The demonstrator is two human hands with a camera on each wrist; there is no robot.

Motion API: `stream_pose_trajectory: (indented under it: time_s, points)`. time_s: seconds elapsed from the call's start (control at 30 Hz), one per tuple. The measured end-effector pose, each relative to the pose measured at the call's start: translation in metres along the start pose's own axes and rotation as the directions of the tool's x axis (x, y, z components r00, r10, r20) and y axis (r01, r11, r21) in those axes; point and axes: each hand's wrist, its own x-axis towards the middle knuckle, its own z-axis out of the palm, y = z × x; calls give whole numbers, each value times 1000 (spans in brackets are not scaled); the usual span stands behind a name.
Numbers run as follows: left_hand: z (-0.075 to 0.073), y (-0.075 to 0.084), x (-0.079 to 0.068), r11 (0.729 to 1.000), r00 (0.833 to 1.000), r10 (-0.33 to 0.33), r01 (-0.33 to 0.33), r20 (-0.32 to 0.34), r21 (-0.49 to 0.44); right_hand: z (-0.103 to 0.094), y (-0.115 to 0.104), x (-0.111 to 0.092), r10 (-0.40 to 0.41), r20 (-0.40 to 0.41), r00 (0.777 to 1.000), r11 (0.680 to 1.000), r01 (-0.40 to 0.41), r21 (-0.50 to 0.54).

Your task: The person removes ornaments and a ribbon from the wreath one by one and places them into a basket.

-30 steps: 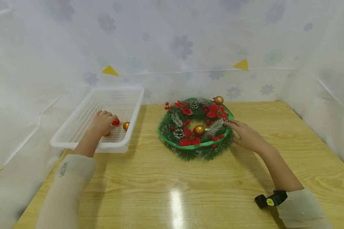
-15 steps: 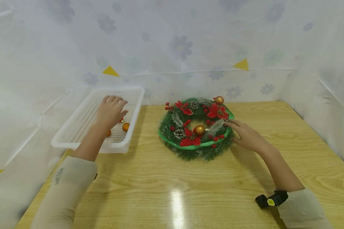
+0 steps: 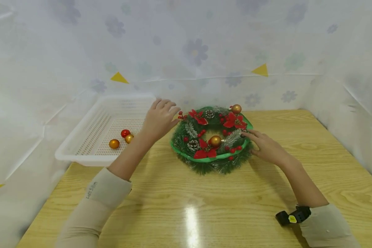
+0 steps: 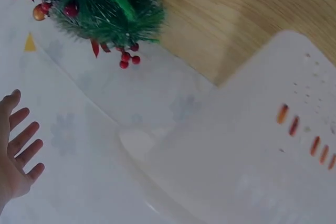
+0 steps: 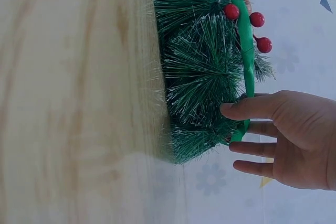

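The right hand [image 3: 268,148] is the nearer grip, touching the wreath [image 3: 181,136] at its edge. From that grip the wreath spreads away to the person's left. It lies on the desk [image 3: 173,210] as a round ring, and I can see no clear long axis. The right grip has closed lightly on the edge: thumb on one side, fingers on the other, the green band [image 5: 247,51] between them.

The left hand [image 3: 159,119] is raised at the opposite side, with nothing in it and fingers spread apart. From this left grip the wreath lies to the right, the red berries [image 3: 182,115] of its near edge just beyond the fingertips; I can't tell from here whether they touch. Left of the same grip stands the white basket [image 3: 93,159], with loose balls [image 3: 114,144] in it.
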Motion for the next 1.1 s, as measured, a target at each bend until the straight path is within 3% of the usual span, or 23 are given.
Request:
stream_pose_trajectory:
  time_s: [0.17, 0.37, 0.57, 0.93, 1.1]
  points:
    - [4, 31, 14, 998, 998, 61, -61, 16, -32, 0, 1, 0, -6, -5, 1000, 1000, 6, -7]
    - [18, 63, 22, 985, 988, 153, -154, -19, -83, 2, 0, 0, -15, -9, 1000, 1000, 15, -11]
    - [30, 87, 27, 962, 977, 210, -201, 34, -186, 3, 1, 0, -7, -16, 1000, 1000, 6, -15]
    - [47, 103, 28, 956, 961, 228, -191, 155, -224, 4, -1, 1, 17, -8, 1000, 1000, -17, -16]
    - [49, 103, 29, 968, 952, 211, -173, 220, -180, 2, -1, 0, 27, 0, 1000, 999, -27, -17]
